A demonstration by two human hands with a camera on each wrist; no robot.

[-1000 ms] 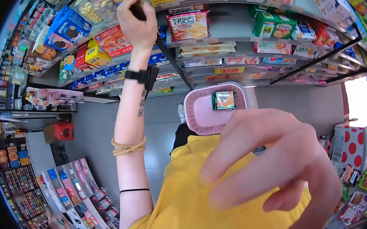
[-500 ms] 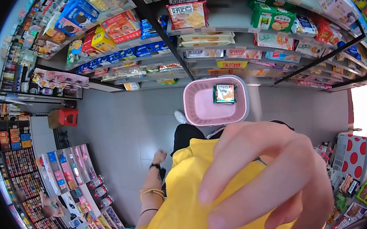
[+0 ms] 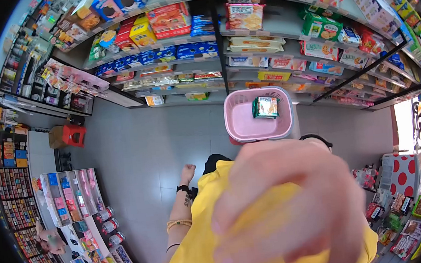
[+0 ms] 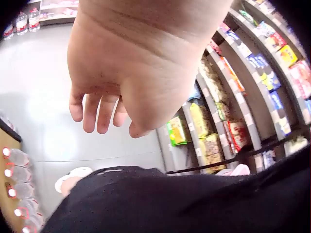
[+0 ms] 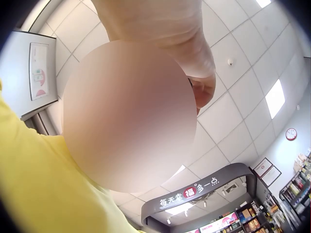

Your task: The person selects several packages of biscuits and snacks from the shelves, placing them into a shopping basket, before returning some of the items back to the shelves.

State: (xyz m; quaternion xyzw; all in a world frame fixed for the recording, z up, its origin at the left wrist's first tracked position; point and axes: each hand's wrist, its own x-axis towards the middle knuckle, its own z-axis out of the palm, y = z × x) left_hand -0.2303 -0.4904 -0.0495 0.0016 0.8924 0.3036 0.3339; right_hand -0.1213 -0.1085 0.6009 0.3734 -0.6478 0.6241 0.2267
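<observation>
My left hand hangs low beside my body, over the floor. In the left wrist view that hand has its fingers pointing down, loosely bent, with nothing in them. Close to the head camera, my right hand is raised and blurred, its fingers loosely bent and nothing visible in them. The right wrist view shows part of the right hand beside a blurred round area. A pink basket stands on the floor near the shelves, with a green and white packet inside; neither hand touches it.
Snack shelves run across the front. A red stool stands at the left, near a display rack with large bottles beside it. At the right is a white box with red dots.
My left hand has come down from the upper shelf to my side. My right hand stays raised near the camera, shifted slightly left and more blurred. Basket and shelves appear farther right than half a second ago.
</observation>
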